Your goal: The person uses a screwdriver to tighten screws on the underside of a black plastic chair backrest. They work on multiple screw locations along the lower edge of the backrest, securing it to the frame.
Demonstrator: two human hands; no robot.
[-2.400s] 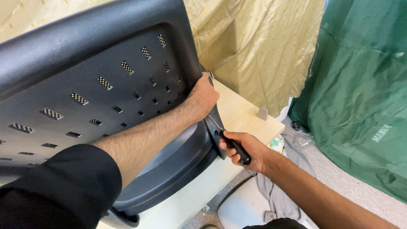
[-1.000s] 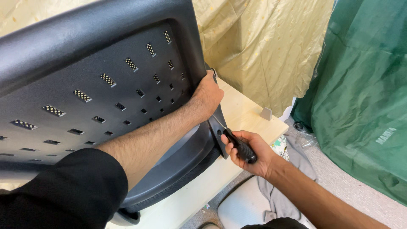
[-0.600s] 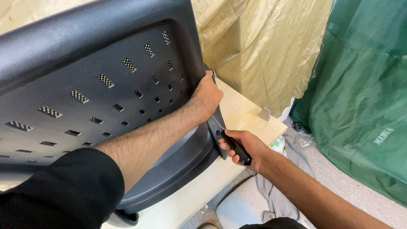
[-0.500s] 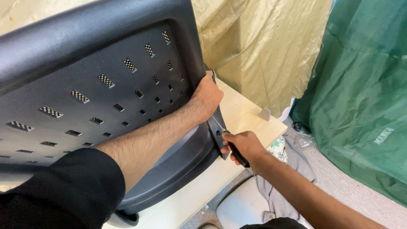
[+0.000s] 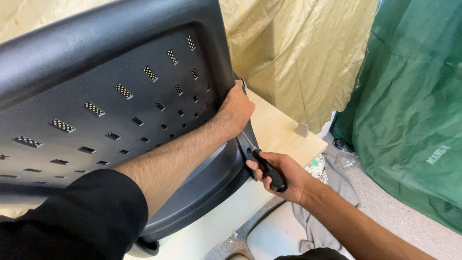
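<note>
A pale wooden tabletop (image 5: 281, 132) carried a black chair back (image 5: 110, 96) near its right edge.

The left hand (image 5: 237, 110) gripped the chair's edge; the right hand (image 5: 285, 177) was wrapped around a black-handled screwdriver (image 5: 268, 169), its tip against the chair.

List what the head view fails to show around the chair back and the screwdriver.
- Screwdriver tip and any screw: hidden behind the chair back edge and left hand.
- Left hand fingers: wrapped behind the edge.
- Chair back's left and lower parts: cut off by the frame and the sleeve.
- Right hand covers most of the handle.
</note>
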